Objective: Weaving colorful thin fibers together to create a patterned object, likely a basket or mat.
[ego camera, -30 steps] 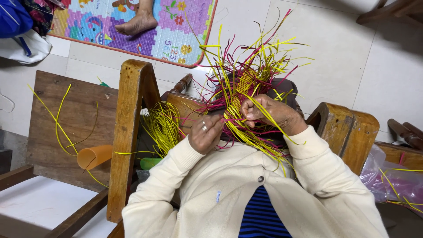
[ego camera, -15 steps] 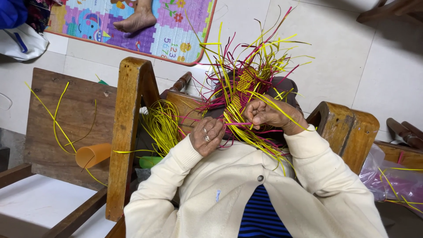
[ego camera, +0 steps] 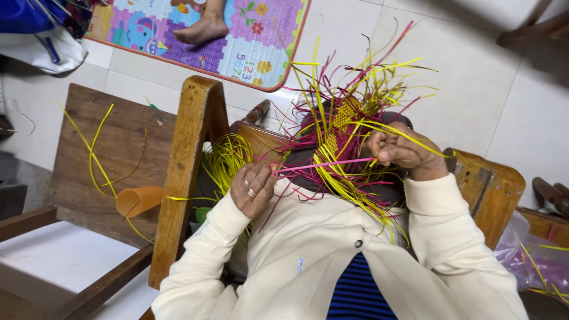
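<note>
A half-woven piece of yellow and magenta strips (ego camera: 338, 127) rests on my lap, with loose strip ends fanning out all round it. My left hand (ego camera: 253, 188), with a ring on it, pinches one end of a magenta strip (ego camera: 323, 164) left of the weave. My right hand (ego camera: 400, 151) pinches the same strip's other end at the weave's right side, so it runs stretched between both hands. A yellow strip (ego camera: 415, 139) also passes over my right fingers.
A bundle of spare yellow strips (ego camera: 228, 160) lies beside a wooden chair frame (ego camera: 184, 172). An orange cone (ego camera: 137, 200) lies on the wooden seat (ego camera: 112, 148). Another person's bare foot (ego camera: 201, 29) rests on a colourful play mat (ego camera: 237, 35). A plastic bag of strips (ego camera: 536, 261) sits right.
My hands have drawn apart, the left going left and down, the right going right, pulling a magenta strip out taut between them. The view shifted slightly.
</note>
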